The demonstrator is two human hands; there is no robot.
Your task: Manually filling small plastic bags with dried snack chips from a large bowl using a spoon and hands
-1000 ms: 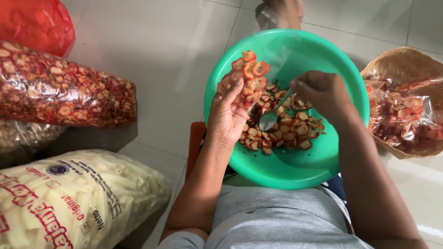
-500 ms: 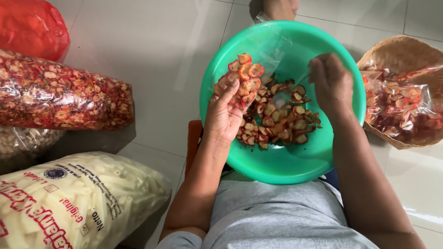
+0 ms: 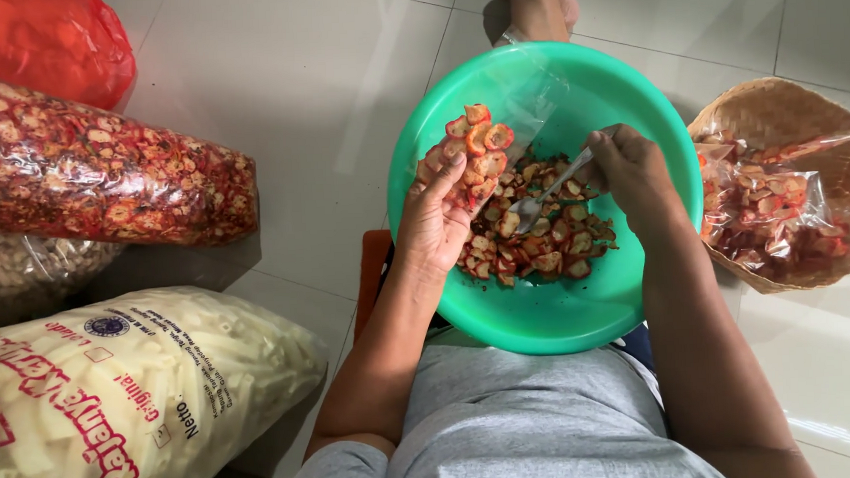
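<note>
right hand (image 3: pixel 632 168) is clenched round the handle of a slim metal spoon (image 3: pixel 547 193), and the spoon's long axis runs from that fist down and leftward, bowl end dipping into the heap of red-rimmed round cracker slices (image 3: pixel 540 239). left hand (image 3: pixel 436 219) sits just left of the spoon tip, fingers curled round a small clear plastic bag (image 3: pixel 474 151) already holding a cluster of the same slices, its mouth standing up toward the far side. so the bag lies left and slightly far of the spoon bowl, close by, and the left hand is the nearer one to it. all of this happens inside a round green plastic basin (image 3: pixel 582 328) resting on the person's lap. further out: a woven round basket (image 3: pixel 783 118) on the right with filled packets, a big clear sack of the red crackers (image 3: pixel 107 172) at left, and a sack of pale stick snacks (image 3: pixel 126 395) near left, on the tiled floor (image 3: pixel 313 72).
</note>
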